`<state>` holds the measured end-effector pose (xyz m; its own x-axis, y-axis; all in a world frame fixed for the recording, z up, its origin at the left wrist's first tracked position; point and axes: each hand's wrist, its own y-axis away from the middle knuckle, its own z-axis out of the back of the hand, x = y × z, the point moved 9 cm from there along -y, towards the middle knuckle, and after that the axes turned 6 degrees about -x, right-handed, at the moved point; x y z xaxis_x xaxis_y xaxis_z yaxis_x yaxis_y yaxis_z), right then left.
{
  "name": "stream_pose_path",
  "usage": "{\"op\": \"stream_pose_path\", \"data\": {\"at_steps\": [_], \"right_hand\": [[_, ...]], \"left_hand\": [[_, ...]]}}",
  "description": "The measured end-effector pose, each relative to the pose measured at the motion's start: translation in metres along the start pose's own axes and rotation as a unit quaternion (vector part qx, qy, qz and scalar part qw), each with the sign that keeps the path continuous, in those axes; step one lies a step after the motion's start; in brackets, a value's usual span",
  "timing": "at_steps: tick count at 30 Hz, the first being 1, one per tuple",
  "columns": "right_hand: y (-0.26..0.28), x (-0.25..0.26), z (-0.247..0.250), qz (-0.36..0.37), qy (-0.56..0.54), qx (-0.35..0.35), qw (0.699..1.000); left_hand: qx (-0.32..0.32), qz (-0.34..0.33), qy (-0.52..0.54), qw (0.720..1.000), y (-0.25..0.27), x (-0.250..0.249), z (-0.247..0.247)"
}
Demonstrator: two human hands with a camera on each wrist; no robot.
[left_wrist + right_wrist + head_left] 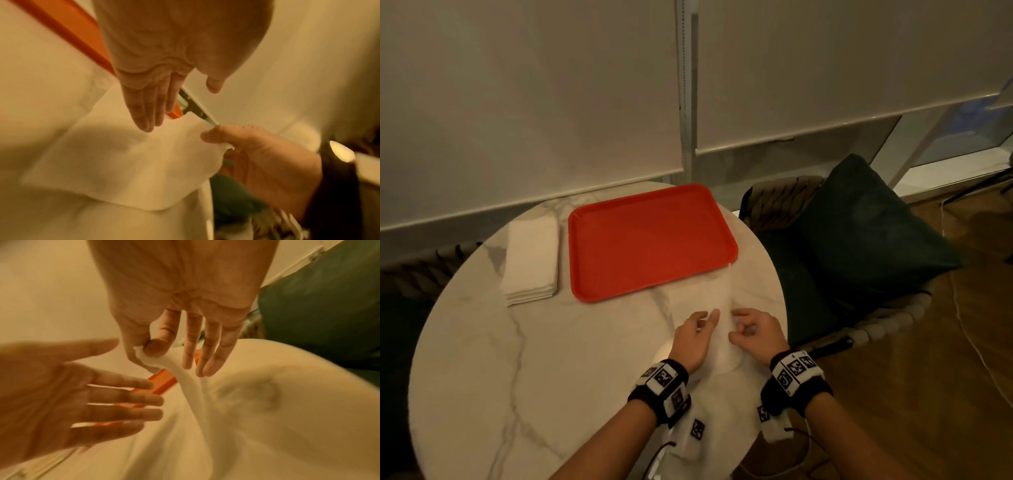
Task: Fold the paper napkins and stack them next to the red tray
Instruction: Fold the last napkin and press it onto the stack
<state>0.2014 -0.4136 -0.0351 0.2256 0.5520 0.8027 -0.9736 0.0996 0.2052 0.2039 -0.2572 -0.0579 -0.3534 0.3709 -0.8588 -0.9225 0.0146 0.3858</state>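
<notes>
Our right hand [751,330] pinches a napkin [717,301] corner between thumb and forefinger, lifting it to fold; our left hand [697,334] hovers open alongside. Folded napkins [530,262] sit stacked left of the red tray [650,240] on the bench [517,359].

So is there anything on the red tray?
No, the red tray is bare; the stack of folded napkins sits beside it.

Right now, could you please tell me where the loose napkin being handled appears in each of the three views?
Head: loose napkin lies low and right of centre, between both hands, below the red tray.
Left wrist: it fills the lower centre, its edge pinched by the right hand.
Right wrist: it hangs centrally from the pinch.
Shared landmark: the tray.
</notes>
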Motion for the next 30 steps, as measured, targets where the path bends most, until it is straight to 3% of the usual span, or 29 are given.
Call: {"op": "stream_pose_path", "data": {"at_steps": [2,4,9,13,15,19,23,26,30], "right_hand": [[0.004,0.03,-0.02,0.044,-0.02,0.019,0.999],[0.01,0.053,-0.044,0.079,-0.026,0.046,0.996],[0.02,0.085,-0.079,0.105,-0.085,0.121,0.983],[-0.01,0.072,-0.06,0.027,-0.207,0.038,0.977],[-0.023,0.054,-0.069,-0.061,-0.268,0.035,0.961],[-0.02,0.048,-0.126,-0.206,-0.355,0.113,0.905],[0.001,0.087,-0.19,-0.243,-0.4,0.223,0.855],[0.003,0.116,-0.206,-0.21,-0.349,0.23,0.884],[-0.012,0.136,-0.219,-0.154,-0.299,0.204,0.919]], "left_hand": [[-0.011,0.063,0.128,0.99,-0.002,0.004,0.015],[-0.021,0.068,0.178,0.982,-0.004,0.0,0.033],[-0.111,-0.016,0.064,0.992,-0.006,0.0,0.102],[-0.117,-0.039,0.083,0.989,0.008,0.001,0.145],[-0.108,-0.028,0.146,0.983,0.021,0.001,0.166],[-0.085,0.01,0.282,0.956,0.044,0.013,0.206],[-0.097,0.027,0.358,0.928,0.056,0.031,0.248],[-0.134,0.051,0.309,0.94,0.061,0.056,0.279],[-0.182,0.055,0.154,0.97,0.061,0.084,0.319]]}}
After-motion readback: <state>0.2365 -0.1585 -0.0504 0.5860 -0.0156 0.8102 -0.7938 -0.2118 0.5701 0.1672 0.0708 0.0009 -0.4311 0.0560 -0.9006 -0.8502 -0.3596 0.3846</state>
